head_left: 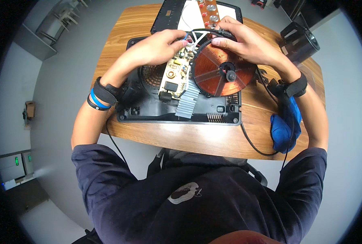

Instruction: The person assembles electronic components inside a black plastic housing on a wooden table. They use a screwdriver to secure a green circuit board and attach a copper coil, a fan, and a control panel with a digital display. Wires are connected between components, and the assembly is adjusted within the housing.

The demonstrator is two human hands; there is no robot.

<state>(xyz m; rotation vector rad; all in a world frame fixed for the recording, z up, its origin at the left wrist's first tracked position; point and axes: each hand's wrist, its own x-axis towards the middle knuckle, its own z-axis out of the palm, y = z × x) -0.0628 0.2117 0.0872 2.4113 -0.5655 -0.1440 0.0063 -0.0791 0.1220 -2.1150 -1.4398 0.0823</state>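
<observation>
An opened induction cooktop base, a black plastic shell, lies on the wooden table in front of me. Inside it are a tan circuit board with a finned grey heat sink and, to their right, a round copper coil. At the far end of the board, my left hand is closed, thumb and forefinger pinching a blue wire. Above the coil, my right hand grips a black power cord by its ribbed sleeve. White wires run between the hands.
Behind the base lies the cooktop's black-framed cover with a brown button board on it. A black cylindrical device stands at the back right. Blue cloth lies at the table's right edge. Black cables hang by the front edge.
</observation>
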